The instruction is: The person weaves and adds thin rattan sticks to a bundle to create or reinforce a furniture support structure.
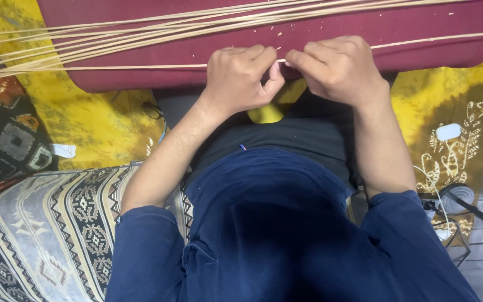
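Observation:
My left hand [241, 75] and my right hand [336, 67] meet over the near edge of a dark red cushion [157, 53]. Both pinch one thin pale bamboo strip [102, 68] that runs left to right along that edge. The fingertips almost touch at the middle. A bundle of several more thin strips [157, 27] lies across the cushion farther away, fanning out to the left. Small pale shavings dot the red cloth.
A yellow patterned cloth [85, 120] lies under the cushion. A striped woven pillow [46, 229] sits at the lower left. At the right are a small white device [448, 132], a white cable and a black cable [479, 211]. Glasses [153, 111] lie on the yellow cloth.

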